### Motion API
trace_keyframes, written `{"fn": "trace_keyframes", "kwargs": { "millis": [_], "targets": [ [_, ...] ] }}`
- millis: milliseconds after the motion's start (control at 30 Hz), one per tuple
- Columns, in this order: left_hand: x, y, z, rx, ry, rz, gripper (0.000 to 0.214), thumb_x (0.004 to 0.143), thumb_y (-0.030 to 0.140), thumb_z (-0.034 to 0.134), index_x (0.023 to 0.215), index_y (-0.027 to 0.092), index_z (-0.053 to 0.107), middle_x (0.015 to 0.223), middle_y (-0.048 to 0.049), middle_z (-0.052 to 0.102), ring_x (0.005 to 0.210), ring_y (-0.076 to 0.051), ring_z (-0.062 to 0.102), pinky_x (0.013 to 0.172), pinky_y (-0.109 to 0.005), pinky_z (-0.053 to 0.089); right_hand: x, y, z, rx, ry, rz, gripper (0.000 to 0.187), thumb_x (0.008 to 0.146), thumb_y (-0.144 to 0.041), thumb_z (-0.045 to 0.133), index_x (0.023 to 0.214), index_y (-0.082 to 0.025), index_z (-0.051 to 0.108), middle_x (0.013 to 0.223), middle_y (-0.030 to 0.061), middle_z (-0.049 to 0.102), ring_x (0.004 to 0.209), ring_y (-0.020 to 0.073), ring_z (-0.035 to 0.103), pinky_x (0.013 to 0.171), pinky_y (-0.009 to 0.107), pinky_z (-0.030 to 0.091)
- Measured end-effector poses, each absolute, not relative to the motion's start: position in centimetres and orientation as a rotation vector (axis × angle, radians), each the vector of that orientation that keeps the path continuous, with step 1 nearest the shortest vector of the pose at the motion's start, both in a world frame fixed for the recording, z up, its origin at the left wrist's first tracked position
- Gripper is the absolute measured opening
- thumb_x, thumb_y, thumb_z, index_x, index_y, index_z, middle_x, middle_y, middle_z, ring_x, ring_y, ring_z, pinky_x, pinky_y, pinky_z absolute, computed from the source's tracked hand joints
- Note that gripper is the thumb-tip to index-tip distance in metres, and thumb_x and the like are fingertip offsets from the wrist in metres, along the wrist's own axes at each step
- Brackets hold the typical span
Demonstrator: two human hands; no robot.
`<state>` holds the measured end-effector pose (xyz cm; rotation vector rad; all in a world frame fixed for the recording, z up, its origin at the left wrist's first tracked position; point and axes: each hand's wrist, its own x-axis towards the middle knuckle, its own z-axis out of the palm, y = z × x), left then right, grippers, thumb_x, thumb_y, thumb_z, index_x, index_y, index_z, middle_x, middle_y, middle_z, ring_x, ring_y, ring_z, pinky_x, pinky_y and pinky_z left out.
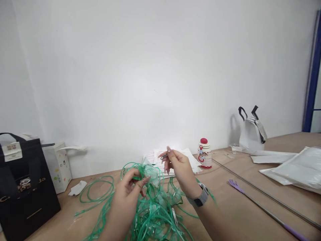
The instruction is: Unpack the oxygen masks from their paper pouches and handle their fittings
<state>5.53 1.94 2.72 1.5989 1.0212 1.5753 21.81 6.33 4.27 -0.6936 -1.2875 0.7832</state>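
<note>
Head view: your left hand (130, 189) is raised over the tabletop (233, 207), fingers (144, 181) curled and pinched shut on a clear mask piece (150, 171) that rises out of the tangle of green tubing (152, 214). Your right hand (179, 169) sits just beside it, slightly higher, thumb and forefinger closed on a small thin dark piece (163, 155); what that piece is, too small to tell. A grey watch (200, 198) is on the right wrist. The tubing heap lies on the tabletop directly under both hands, loops spreading left. Behind the hands, papers (190, 160) lie flat near the wall, and a red-capped white bottle (204, 154) stands upright just right of them. Black bag (23, 180) at far left, white box (59, 165) beside it. White backpack (252, 132) stands against the wall at right, clear plastic packets (296, 170) near it. A purple-tipped rod (265, 209) lies on the tabletop well apart from the hands
</note>
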Motion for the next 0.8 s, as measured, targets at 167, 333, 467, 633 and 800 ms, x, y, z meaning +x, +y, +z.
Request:
{"fn": "trace_keyframes", "kwargs": {
  "millis": [167, 333, 467, 633, 800],
  "targets": [
    [3.8, 2.0, 3.8, 1.423, 0.987, 1.694, 0.032, 0.063, 0.041, 0.073, 0.074, 0.018, 0.053, 0.058, 0.0080, 0.050, 0.048, -0.007, 0.050, 0.052, -0.020, 0.041, 23.9, 7.4, 4.6, -0.920, -1.386, 0.649, 0.046, 0.082, -0.055, 0.046, 0.076, -0.013, 0.064, 0.064, 0.0022, 0.058, 0.046, 0.0088, 0.050, 0.043, 0.021, 0.039],
    [4.2, 1.7, 4.5, 1.347, 0.924, 1.650, 0.037, 0.059, 0.040, 0.076, 0.073, 0.018, 0.050, 0.064, 0.0073, 0.052, 0.046, -0.005, 0.048, 0.048, -0.020, 0.042, 23.9, 8.5, 2.6, -1.132, -1.796, 0.723, 0.022, 0.071, -0.033, 0.065, 0.065, -0.012, 0.068, 0.058, 0.0040, 0.063, 0.044, 0.0134, 0.055, 0.042, 0.024, 0.041],
    [4.7, 1.8, 4.2, 1.405, 0.923, 1.605, 0.037, 0.059, 0.041, 0.076, 0.068, 0.017, 0.049, 0.064, 0.0077, 0.049, 0.047, -0.005, 0.046, 0.046, -0.020, 0.042, 22.8, 7.7, 2.5, -1.113, -1.826, 0.631, 0.038, 0.074, -0.035, 0.066, 0.105, -0.014, 0.066, 0.099, 0.0129, 0.065, 0.084, 0.0223, 0.063, 0.074, 0.035, 0.049],
    [5.1, 1.8, 3.8, 1.409, 0.918, 1.608, 0.036, 0.062, 0.045, 0.072, 0.071, 0.018, 0.050, 0.062, 0.0077, 0.047, 0.050, -0.006, 0.046, 0.046, -0.019, 0.041, 21.7, 5.3, 4.4, -0.682, -1.860, 0.964, 0.054, 0.085, -0.052, 0.048, 0.130, -0.022, 0.046, 0.125, 0.0095, 0.054, 0.117, 0.0187, 0.049, 0.098, 0.036, 0.039],
    [5.4, 1.9, 3.6, 1.439, 0.917, 1.573, 0.038, 0.065, 0.050, 0.068, 0.072, 0.017, 0.050, 0.063, 0.0061, 0.050, 0.047, -0.005, 0.042, 0.041, -0.017, 0.037, 20.6, 4.7, 4.1, -0.542, -1.829, 1.216, 0.065, 0.076, -0.047, 0.064, 0.131, -0.020, 0.042, 0.127, 0.0106, 0.053, 0.117, 0.0209, 0.050, 0.099, 0.038, 0.040]
  ]
}}
